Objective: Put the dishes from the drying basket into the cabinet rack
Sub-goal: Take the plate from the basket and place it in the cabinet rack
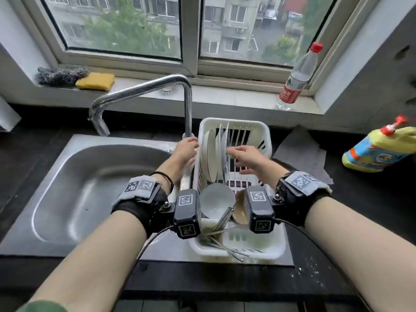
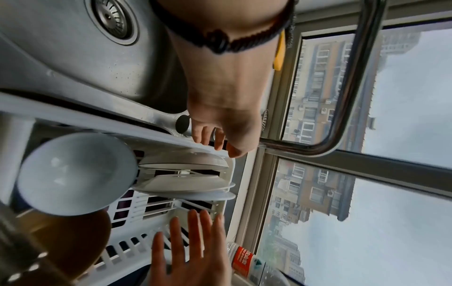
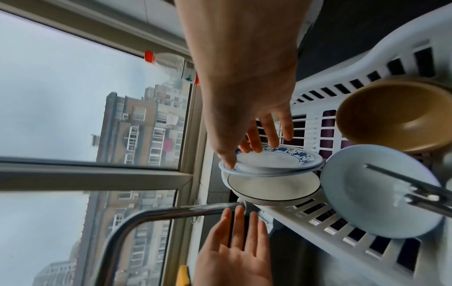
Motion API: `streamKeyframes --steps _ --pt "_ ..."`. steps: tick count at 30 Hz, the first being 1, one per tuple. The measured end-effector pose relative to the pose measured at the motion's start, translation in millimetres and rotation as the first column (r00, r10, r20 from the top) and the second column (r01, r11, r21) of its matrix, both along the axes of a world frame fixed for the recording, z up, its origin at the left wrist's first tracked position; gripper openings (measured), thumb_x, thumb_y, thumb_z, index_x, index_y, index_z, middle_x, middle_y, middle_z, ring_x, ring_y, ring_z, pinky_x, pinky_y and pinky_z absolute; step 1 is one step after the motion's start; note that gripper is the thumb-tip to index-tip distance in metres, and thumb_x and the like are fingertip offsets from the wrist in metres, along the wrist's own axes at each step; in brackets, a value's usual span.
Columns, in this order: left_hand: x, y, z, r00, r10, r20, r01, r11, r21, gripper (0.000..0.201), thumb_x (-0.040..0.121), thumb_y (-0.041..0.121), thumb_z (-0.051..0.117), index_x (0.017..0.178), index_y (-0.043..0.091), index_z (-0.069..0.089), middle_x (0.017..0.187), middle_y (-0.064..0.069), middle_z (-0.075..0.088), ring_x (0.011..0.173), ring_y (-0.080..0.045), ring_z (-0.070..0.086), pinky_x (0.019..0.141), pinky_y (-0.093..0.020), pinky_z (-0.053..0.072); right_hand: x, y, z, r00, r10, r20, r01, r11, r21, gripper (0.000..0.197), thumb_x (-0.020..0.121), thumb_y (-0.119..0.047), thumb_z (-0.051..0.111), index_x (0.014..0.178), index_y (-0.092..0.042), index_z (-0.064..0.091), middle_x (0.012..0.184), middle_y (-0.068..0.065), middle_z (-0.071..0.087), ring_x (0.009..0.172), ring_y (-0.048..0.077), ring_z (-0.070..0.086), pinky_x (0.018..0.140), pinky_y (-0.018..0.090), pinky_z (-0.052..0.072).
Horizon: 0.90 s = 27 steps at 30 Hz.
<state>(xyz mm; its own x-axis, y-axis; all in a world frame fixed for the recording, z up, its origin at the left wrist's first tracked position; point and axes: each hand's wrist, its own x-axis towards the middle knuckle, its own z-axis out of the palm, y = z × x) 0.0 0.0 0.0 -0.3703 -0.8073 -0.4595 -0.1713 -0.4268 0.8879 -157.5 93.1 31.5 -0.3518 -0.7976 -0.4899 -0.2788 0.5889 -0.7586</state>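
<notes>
A white drying basket stands right of the sink. Upright at its far end are a plain white plate and a blue-patterned plate. Nearer me lie a white bowl, a brown bowl and metal cutlery. My right hand reaches over the basket with spread fingers. In the right wrist view its thumb touches a plate rim and its fingertips lie behind the blue-patterned plate. My left hand is flat and straight-fingered against the basket's left rim, by the tap's base.
A bent steel tap rises just left of the basket, above the steel sink. On the sill are a red-capped bottle, a yellow sponge and steel wool. A detergent bottle and grey cloth lie at the right.
</notes>
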Motion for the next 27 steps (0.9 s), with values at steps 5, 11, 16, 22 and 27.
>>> streamKeyframes --steps 5,11,16,22,27 --pt "-0.7 -19.0 -6.7 0.999 -0.019 -0.043 0.02 0.999 0.042 0.039 0.097 0.009 0.042 0.135 0.013 0.048 0.118 -0.005 0.06 0.096 -0.016 0.063 0.082 -0.026 0.049 13.1 -35.8 -5.8 0.993 -0.027 -0.118 0.028 1.0 0.008 0.051 0.094 -0.035 0.055 0.133 -0.005 0.045 0.121 0.014 0.059 0.109 0.027 0.061 0.084 0.036 0.055" --pt "-8.7 -25.5 -23.2 0.994 -0.078 0.079 0.081 0.996 -0.045 0.052 0.09 0.015 0.057 0.138 0.01 0.04 0.125 -0.008 0.054 0.103 -0.017 0.055 0.086 -0.03 0.049 23.5 -59.5 -13.5 0.94 -0.061 -0.335 0.08 0.996 0.044 0.052 0.081 -0.041 0.063 0.118 -0.007 0.051 0.101 0.006 0.058 0.097 0.026 0.062 0.083 0.046 0.057" --pt "-19.3 -29.5 -24.1 0.952 -0.11 0.287 0.166 0.97 -0.18 0.066 0.081 0.037 0.067 0.138 0.014 0.042 0.123 0.0 0.054 0.114 -0.02 0.055 0.101 -0.039 0.046 23.0 -62.1 -14.5 0.872 -0.014 -0.489 0.038 0.998 0.04 0.021 0.081 -0.03 0.055 0.085 -0.01 0.049 0.092 0.009 0.059 0.082 0.03 0.055 0.067 0.034 0.046" --pt "-39.3 -20.3 -14.4 0.873 -0.083 0.482 0.249 0.923 -0.293 0.037 0.073 0.029 0.062 0.106 0.012 0.062 0.105 -0.008 0.066 0.1 -0.026 0.062 0.088 -0.04 0.054 1.3 -47.2 -15.0 0.912 0.006 -0.41 -0.005 1.0 0.005 0.024 0.075 -0.027 0.05 0.09 -0.009 0.058 0.09 0.013 0.065 0.086 0.032 0.063 0.054 0.033 0.056" --pt "-54.0 -13.9 -9.2 0.801 -0.09 0.592 0.314 0.905 -0.286 0.047 0.08 0.026 0.055 0.124 0.012 0.047 0.115 -0.01 0.06 0.108 -0.029 0.056 0.087 -0.034 0.048 -6.0 -36.0 -13.1 0.927 0.049 -0.373 -0.051 0.999 0.005 0.013 0.082 -0.022 0.048 0.089 -0.011 0.051 0.095 0.013 0.06 0.086 0.031 0.062 0.06 0.04 0.06"
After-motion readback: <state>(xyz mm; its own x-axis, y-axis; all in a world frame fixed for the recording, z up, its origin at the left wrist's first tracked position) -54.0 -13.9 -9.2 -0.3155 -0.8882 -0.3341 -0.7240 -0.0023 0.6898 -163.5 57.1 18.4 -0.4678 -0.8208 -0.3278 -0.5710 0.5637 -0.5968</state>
